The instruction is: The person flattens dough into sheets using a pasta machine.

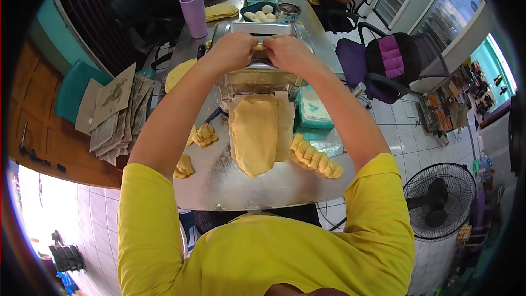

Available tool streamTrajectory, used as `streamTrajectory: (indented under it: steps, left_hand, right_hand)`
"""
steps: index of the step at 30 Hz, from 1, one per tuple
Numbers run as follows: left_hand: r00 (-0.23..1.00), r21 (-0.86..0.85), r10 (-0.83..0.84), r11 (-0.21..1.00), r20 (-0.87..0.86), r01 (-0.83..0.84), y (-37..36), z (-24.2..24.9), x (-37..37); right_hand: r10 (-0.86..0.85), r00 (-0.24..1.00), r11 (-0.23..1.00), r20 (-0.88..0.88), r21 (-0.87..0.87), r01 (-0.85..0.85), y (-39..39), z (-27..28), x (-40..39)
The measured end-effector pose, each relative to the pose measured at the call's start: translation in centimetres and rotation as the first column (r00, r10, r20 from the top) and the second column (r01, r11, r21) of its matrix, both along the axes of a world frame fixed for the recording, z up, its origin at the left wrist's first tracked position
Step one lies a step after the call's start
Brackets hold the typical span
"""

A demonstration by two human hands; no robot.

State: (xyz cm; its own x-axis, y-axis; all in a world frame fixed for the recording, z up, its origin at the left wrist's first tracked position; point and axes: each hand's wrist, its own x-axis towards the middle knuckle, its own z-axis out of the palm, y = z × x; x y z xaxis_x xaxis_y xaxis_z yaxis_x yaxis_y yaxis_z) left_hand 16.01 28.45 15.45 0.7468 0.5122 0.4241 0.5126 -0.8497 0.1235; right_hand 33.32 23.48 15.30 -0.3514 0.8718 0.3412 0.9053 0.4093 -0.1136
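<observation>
Both my hands are at the top of a metal dough roller machine [257, 79] on the steel table. My left hand [236, 50] and my right hand [284, 52] curl inward side by side, their fingertips partly hidden. A small piece of pale yellow dough [259, 47] shows between them, gripped from both ends. Below the rollers, a long flattened sheet of dough [255, 134] lies on the machine's front board [283, 126], its near end hanging past the board's edge.
Dough lumps [205, 135] lie left of the machine, a twisted dough strip [315, 156] right. A green-lidded tub [313, 108], purple tumbler [194, 11] and bowl of white dough balls [259, 14] share the steel table [219, 192]. Two people work farther back. A fan [438, 201] stands right.
</observation>
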Motion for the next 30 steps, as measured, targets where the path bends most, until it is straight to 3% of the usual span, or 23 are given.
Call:
streamTrajectory:
  steps: [3,5,6,8,10,12,13,15,16,17,19,20,22,27,30]
  left_hand:
    - [0.993,-0.054,0.076,0.995,-0.088,-0.081,-0.3,-0.1,0.3]
    - [0.985,0.013,0.010,1.000,0.170,-0.012,-1.2,-1.2,-0.3]
    - [0.985,0.010,0.016,1.000,0.171,-0.018,-2.4,-1.2,-0.4]
    - [0.775,0.221,-0.028,0.964,0.632,-0.146,-6.4,-1.4,0.1]
    - [0.653,-0.242,0.238,0.967,0.719,-0.086,-10.0,-5.3,0.4]
    - [0.541,-0.575,0.432,0.809,0.722,0.122,-12.0,-9.5,1.9]
    - [0.535,-0.580,0.440,0.806,0.721,0.119,-11.2,-11.6,2.4]
    - [0.307,-0.782,0.720,0.580,0.623,0.227,-8.8,-14.3,3.2]
    - [0.203,-0.760,0.736,0.596,0.646,0.260,-8.1,-13.6,3.6]
    - [0.204,-0.762,0.737,0.594,0.644,0.258,-7.8,-12.9,4.1]
    - [-0.053,-0.720,0.827,0.517,0.560,0.463,-7.6,-11.7,5.0]
    - [-0.048,-0.722,0.828,0.514,0.559,0.463,-7.5,-11.6,5.4]
    - [-0.160,-0.650,0.835,0.516,0.526,0.558,-7.2,-11.7,5.9]
    - [-0.110,-0.647,0.828,0.505,0.550,0.571,-6.3,-12.8,5.6]
    - [-0.102,-0.660,0.843,0.484,0.529,0.574,-7.1,-13.0,5.1]
  right_hand:
    - [-0.020,0.999,1.000,-0.048,0.018,0.021,-1.2,0.1,0.0]
    - [-0.014,0.994,1.000,-0.105,0.024,0.017,-1.3,0.1,-0.1]
    - [-0.012,0.995,0.998,-0.095,0.065,0.018,-1.1,-0.2,-0.1]
    - [-0.005,0.996,0.995,-0.093,0.097,0.015,-0.9,-0.3,-0.4]
    - [-0.029,1.000,1.000,0.000,0.005,0.029,-0.9,0.6,-0.7]
    - [-0.009,1.000,1.000,-0.009,0.015,0.009,-0.9,0.6,-0.7]
    - [0.007,1.000,1.000,-0.014,0.027,-0.007,-1.0,0.5,-0.7]
    - [0.007,1.000,0.999,-0.017,0.053,-0.006,-1.0,0.1,-0.7]
    - [-0.008,0.999,0.999,-0.047,0.053,0.011,-1.2,0.1,-0.6]
    - [-0.025,0.997,0.998,-0.078,0.057,0.030,-1.3,0.2,-0.5]
    - [0.010,0.987,0.997,-0.158,0.081,0.003,-1.4,0.1,-0.5]
    - [0.049,0.971,0.994,-0.234,0.110,-0.024,-1.4,0.0,-0.4]
    - [0.033,0.983,0.997,-0.181,0.075,-0.020,-0.6,-0.2,-0.2]
    - [0.023,0.998,0.999,-0.058,0.040,-0.021,-0.3,0.0,-0.4]
    - [0.025,0.993,0.998,-0.111,0.066,-0.018,-0.9,0.0,-0.3]
